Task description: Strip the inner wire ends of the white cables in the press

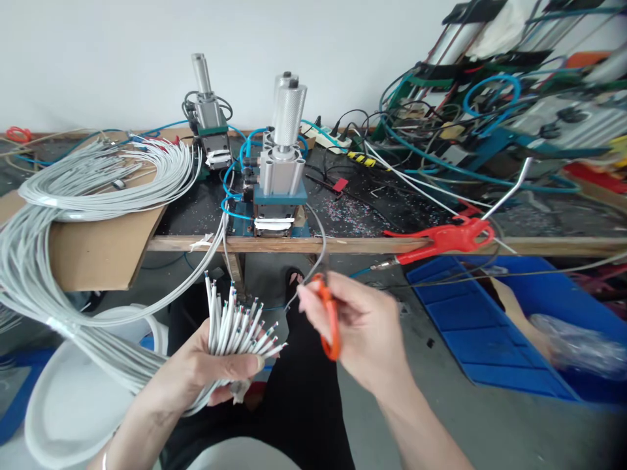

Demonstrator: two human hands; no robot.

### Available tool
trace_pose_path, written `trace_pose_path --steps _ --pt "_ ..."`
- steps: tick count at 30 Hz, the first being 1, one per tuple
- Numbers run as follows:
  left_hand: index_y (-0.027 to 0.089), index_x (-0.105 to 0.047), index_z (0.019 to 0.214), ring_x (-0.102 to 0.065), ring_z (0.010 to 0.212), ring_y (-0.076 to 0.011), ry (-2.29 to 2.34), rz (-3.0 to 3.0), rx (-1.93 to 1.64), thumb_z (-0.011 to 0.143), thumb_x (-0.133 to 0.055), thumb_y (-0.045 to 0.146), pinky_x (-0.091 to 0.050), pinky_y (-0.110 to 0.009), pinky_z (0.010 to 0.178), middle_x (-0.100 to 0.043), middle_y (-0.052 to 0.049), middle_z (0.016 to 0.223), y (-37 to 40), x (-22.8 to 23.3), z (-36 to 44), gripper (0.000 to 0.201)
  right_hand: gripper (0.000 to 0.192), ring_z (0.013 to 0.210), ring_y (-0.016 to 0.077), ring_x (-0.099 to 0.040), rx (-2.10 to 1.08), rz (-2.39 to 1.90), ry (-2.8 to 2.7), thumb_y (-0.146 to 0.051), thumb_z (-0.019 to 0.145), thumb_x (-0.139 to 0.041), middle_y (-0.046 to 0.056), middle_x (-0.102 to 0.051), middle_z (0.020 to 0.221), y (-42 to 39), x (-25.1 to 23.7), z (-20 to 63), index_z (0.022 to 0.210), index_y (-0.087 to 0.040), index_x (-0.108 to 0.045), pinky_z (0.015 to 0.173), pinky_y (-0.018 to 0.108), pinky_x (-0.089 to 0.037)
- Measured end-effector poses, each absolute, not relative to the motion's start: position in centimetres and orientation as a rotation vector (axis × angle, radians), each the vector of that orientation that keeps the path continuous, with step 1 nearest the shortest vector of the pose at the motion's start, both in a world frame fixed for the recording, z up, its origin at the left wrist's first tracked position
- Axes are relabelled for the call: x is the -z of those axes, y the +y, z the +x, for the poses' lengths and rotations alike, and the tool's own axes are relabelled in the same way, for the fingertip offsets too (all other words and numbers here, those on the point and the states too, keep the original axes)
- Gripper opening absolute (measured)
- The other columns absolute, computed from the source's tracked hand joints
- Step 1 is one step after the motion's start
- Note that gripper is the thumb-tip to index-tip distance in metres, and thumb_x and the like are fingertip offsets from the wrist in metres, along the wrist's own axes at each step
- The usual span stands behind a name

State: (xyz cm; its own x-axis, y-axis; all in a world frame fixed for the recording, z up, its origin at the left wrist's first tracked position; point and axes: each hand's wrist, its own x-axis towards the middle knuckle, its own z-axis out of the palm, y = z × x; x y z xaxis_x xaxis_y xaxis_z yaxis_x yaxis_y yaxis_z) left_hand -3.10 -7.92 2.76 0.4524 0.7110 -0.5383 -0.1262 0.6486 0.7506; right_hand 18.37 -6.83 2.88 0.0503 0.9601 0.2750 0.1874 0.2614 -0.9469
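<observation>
Lighting: fairly bright, diffuse; direction unclear. Pale wall point(147, 52) evenly lit; soft shade beneath bench point(353, 245). Mild highlights on metal cylinder point(290, 114). Right hand point(369, 326) and orange scissors point(332, 323) blurred; cables point(238, 329) sharper. Right-hand machinery point(548, 121) smeared, stretched towards edge; lower right corner darkened.

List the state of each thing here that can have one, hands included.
Left hand: closed around cable bundle
Cable bundle: ends fanned out, coloured tips showing
Right hand: holding scissors
Scissors: blades blurred, open or shut unclear
Red air gun: lying across bench edge
Blue bin: open-topped, items inside
Cable coil: looped, on cardboard
Cardboard: overhanging bench edge
</observation>
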Motion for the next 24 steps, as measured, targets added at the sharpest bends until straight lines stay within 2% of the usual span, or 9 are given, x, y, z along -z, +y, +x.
trace_pose_path --steps 3,9,12,15,18,21,24 --pt "0.009 -0.081 0.091 -0.04 0.042 -0.0044 0.985 0.696 -0.557 0.065 -0.094 0.035 -0.028 -0.017 0.035 -0.057 0.0 0.06 -7.9 -3.0 -3.2 0.039 0.022 0.051 0.0095 -0.046 -0.833 -1.148 -1.276 -0.024 0.085 -0.078 -0.002 -0.058 0.06 -6.6 -2.9 19.0 0.066 -0.018 -0.069 0.046 0.023 -0.033" --pt "0.01 -0.077 0.084 -0.04 0.039 -0.0033 0.952 0.665 -0.567 0.065 -0.093 0.03 -0.022 -0.017 0.035 -0.059 0.001 0.056 -8.0 -3.0 -3.2 0.032 0.019 0.056 0.0116 -0.052 -1.103 -1.05 -1.517 -0.031 0.087 -0.079 0.003 -0.068 0.067 -6.8 -2.4 18.6 0.074 -0.017 -0.079 0.049 0.025 -0.037" --pt "0.011 -0.075 0.083 -0.041 0.038 -0.0034 0.971 0.657 -0.569 0.065 -0.093 0.028 -0.022 -0.016 0.035 -0.059 0.001 0.055 -8.0 -2.9 -3.1 0.031 0.024 0.055 0.0111 -0.051 -1.102 -1.015 -1.573 -0.032 0.087 -0.079 0.002 -0.064 0.063 -6.9 -2.5 17.9 0.069 -0.015 -0.076 0.048 0.024 -0.037" --pt "0.01 -0.076 0.086 -0.042 0.04 -0.0035 0.982 0.67 -0.568 0.065 -0.093 0.029 -0.024 -0.016 0.036 -0.059 0.002 0.056 -8.0 -3.0 -3.1 0.033 0.031 0.051 0.0095 -0.041 -0.871 -1.008 -1.65 -0.025 0.091 -0.072 -0.001 -0.052 0.057 -7.0 -2.7 17.4 0.062 -0.015 -0.068 0.046 0.025 -0.031" --pt "0.01 -0.077 0.088 -0.041 0.04 -0.0031 0.977 0.677 -0.562 0.066 -0.092 0.029 -0.025 -0.015 0.036 -0.059 0.002 0.056 -7.9 -3.2 -3.1 0.033 0.031 0.052 0.0093 -0.04 -0.687 -1.034 -1.654 -0.018 0.092 -0.067 -0.002 -0.05 0.057 -6.9 -2.5 17.6 0.061 -0.016 -0.063 0.048 0.026 -0.029" --pt "0.012 -0.077 0.105 -0.038 0.037 -0.0022 0.97 0.645 -0.543 0.068 -0.091 0.027 -0.026 -0.016 0.036 -0.061 0.002 0.056 -7.8 -3.6 -3.2 0.043 0.029 0.048 0.0087 -0.042 -0.719 -1.11 -1.452 -0.023 0.091 -0.072 -0.003 -0.054 0.056 -6.4 -2.0 18.3 0.064 -0.018 -0.063 0.046 0.025 -0.029" --pt "0.015 -0.072 0.119 -0.038 0.037 -0.0025 0.947 0.617 -0.545 0.068 -0.091 0.026 -0.025 -0.015 0.036 -0.063 0.003 0.057 -7.7 -3.8 -3.4 0.056 0.034 0.048 0.0085 -0.04 -0.853 -1.167 -1.426 -0.03 0.09 -0.073 -0.005 -0.051 0.054 -6.3 -1.6 19.2 0.062 -0.019 -0.059 0.046 0.024 -0.028"
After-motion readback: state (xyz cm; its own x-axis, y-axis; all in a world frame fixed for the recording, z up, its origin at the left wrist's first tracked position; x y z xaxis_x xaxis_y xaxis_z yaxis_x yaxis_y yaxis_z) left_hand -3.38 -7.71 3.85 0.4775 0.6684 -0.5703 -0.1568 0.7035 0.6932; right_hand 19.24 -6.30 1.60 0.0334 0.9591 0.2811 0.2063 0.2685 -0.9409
